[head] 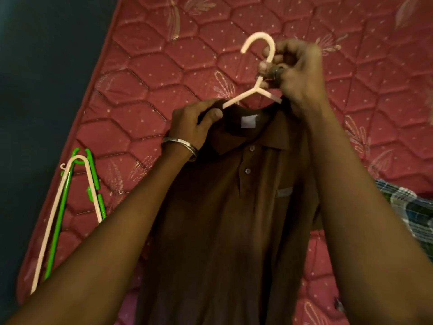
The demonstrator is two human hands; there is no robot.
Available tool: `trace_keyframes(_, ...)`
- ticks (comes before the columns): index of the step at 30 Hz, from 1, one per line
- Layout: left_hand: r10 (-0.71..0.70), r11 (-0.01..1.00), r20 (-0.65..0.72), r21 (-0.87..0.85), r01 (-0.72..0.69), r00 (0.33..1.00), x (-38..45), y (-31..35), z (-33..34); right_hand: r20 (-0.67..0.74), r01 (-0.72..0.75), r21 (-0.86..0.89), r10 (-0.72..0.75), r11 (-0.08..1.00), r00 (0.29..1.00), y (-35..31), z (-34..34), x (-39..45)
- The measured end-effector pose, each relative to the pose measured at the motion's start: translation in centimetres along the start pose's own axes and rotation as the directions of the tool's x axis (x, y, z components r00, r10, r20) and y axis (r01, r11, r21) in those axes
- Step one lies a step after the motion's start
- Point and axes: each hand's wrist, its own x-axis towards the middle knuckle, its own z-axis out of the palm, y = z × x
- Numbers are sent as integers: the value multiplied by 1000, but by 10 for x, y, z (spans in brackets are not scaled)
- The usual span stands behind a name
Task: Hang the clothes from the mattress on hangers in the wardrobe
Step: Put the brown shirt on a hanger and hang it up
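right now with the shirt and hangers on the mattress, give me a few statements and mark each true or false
1. The right hand grips the neck of the pink hanger just below its hook. True.
2. The brown polo shirt lies folded flat on the mattress. False: it is held up and hangs from the hanger, collar at the top.
3. The left hand pinches the shirt's collar where the hanger arm enters it. True.
4. The spare hangers at the mattress edge are both green. False: one is green, one pink.
5. The left wrist wears a metal bangle. True.
6. No other clothing is in view. False: a checked cloth lies at the right.
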Motion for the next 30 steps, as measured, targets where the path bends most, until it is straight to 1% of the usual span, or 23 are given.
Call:
trace_keyframes(2, -8, 1000, 27, 0, 8, 1000, -5, 12, -11, -21, -19, 2, 19, 1000, 1000, -9, -9, -12)
trace_keyframes(5, -69, 997, 41, -27, 71, 997, -12, 36, -27, -28, 5, -50, -6, 999, 1000, -33, -23, -32)
trace_keyframes(7, -48, 998, -5, -28, 48, 999, -23, 62, -40, -48, -6, -98, 2, 995, 999, -58, -33, -49)
trace_keyframes(8, -10, 1000, -47, -6, 10, 999, -27, 75, -46, -46, -12, -128, 6, 992, 999, -70, -38, -55)
trace_keyframes(10, 50, 999, -113, 17, -48, 992, -39, 99, -56, -1, -1, -193, 0, 981, 1000, -94, -47, -71)
trace_keyframes(11, 71, 997, -129, 13, -70, 989, -46, 117, -64, 27, 29, -222, -23, 975, 999, -114, -52, -83)
trace_keyframes(14, 126, 992, -124, -12, -128, 984, -68, 162, -86, 146, 135, -270, -98, 953, 984, -169, -64, -115)
trace_keyframes(16, 167, 985, -100, -36, -172, 981, -86, 192, -105, 224, 224, -275, -164, 935, 961, -206, -74, -142)
trace_keyframes(17, 167, 984, -81, -54, -172, 983, -93, 197, -111, 239, 254, -251, -195, 934, 951, -213, -76, -151)
trace_keyframes(19, 199, 977, -36, -73, -202, 979, -111, 224, -136, 165, 292, -161, -266, 943, 950, -241, -90, -179)
trace_keyframes(21, 240, 970, 10, -41, -239, 971, -124, 252, -158, 107, 304, -108, -293, 947, 950, -265, -98, -201)
trace_keyframes(23, 310, 949, 34, 48, -312, 950, -139, 289, -178, 173, 345, -136, -320, 929, 931, -296, -102, -225)
trace_keyframes(24, 379, 918, 47, 102, -382, 924, -149, 313, -187, 195, 381, -133, -352, 915, 915, -316, -105, -241)
trace_keyframes(25, 434, 888, 56, 145, -437, 899, -157, 329, -192, 203, 398, -112, -371, 911, 906, -330, -106, -252)
trace_keyframes(26, 470, 864, 58, 172, -473, 881, -163, 344, -196, 200, 397, -54, -380, 916, 903, -343, -109, -261)
trace_keyframes(28, 514, 839, -8, 213, -501, 858, -175, 367, -203, 175, 408, 27, -407, 912, 897, -368, -118, -278)
trace_keyframes(30, 528, 837, -109, 236, -494, 842, -186, 386, -213, 181, 424, 46, -425, 904, 887, -383, -133, -296)
